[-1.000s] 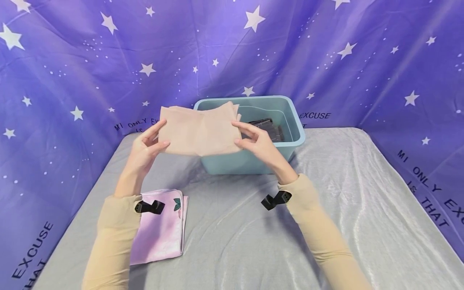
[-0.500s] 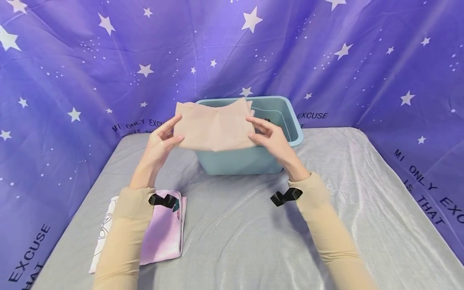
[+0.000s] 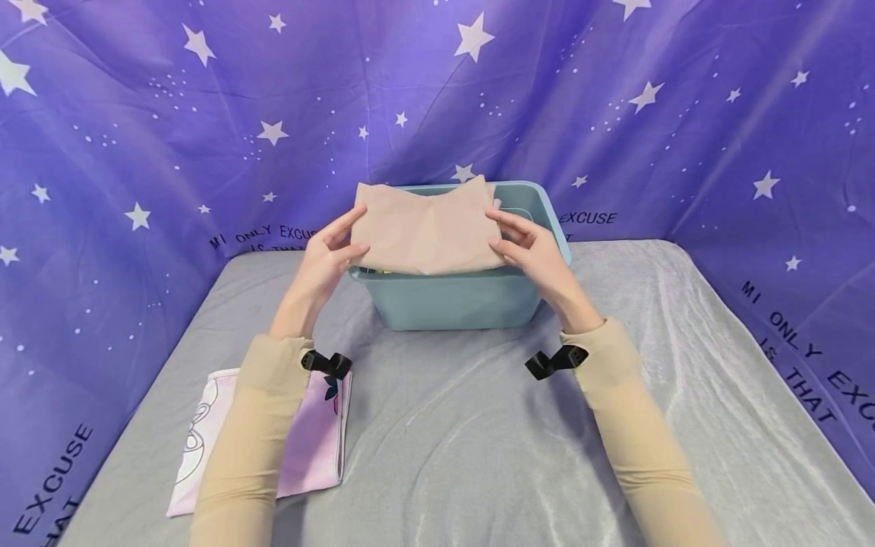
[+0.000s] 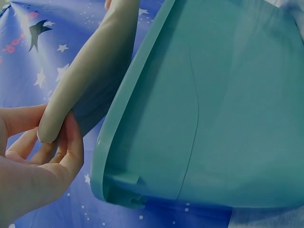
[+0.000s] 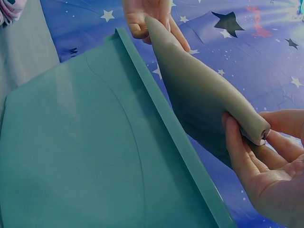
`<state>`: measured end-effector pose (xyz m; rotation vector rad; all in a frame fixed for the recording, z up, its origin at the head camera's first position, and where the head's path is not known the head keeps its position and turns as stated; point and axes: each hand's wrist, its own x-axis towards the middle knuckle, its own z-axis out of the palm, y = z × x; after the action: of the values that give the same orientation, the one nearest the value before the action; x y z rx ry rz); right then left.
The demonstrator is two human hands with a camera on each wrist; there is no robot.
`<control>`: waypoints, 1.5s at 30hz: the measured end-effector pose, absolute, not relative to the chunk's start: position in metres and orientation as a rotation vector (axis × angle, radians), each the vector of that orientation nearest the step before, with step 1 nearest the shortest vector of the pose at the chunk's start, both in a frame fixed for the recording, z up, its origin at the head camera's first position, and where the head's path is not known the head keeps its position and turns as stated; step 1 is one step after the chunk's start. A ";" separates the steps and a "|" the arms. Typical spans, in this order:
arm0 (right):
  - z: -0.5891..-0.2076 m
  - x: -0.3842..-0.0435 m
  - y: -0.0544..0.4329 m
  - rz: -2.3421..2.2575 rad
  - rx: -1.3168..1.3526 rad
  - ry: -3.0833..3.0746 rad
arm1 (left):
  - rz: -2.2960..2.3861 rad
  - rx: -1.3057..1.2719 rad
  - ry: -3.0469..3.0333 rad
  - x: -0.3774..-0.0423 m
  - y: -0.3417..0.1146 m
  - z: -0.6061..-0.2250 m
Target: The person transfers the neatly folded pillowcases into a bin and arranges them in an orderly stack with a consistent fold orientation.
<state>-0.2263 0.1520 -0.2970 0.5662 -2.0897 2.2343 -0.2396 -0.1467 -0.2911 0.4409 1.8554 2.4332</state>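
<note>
A folded beige cloth (image 3: 425, 232) is stretched between both hands above the blue-green plastic bin (image 3: 458, 304). My left hand (image 3: 321, 262) pinches its left edge, thumb on the near face and fingers behind. At the opposite edge my right hand (image 3: 536, 251) grips it the same way. In the left wrist view the cloth (image 4: 90, 61) hangs beside the bin's rim (image 4: 123, 104). The right wrist view shows the cloth's rolled end (image 5: 259, 128) between thumb and fingers. Most of the bin's inside is hidden behind the cloth.
A folded pink towel (image 3: 314, 448) with a white printed part lies on the grey table cover (image 3: 451, 441) at the left, partly under the left forearm. Purple star-patterned fabric (image 3: 307, 76) hangs behind and at both sides.
Both hands have carried the beige cloth right and slightly away, so it now covers most of the bin's opening. Dark items visible in the bin earlier are now hidden.
</note>
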 end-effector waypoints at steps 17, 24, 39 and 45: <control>-0.288 -0.238 0.171 2.303 0.371 -2.160 | 2.293 0.361 1.994 -0.259 -0.126 -0.286; -0.284 -0.245 0.176 2.324 0.343 -2.196 | 2.282 0.313 2.000 -0.267 -0.120 -0.287; -0.279 -0.257 0.183 2.440 0.290 -2.225 | 2.231 0.188 2.043 -0.279 -0.109 -0.289; -0.279 -0.261 0.184 2.439 0.235 -2.271 | 2.189 0.126 2.076 -0.282 -0.107 -0.289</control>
<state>-0.2607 0.1837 -0.2788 0.2348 -2.2711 2.4395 -0.2822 -0.1070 -0.2891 0.1264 2.0765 2.1893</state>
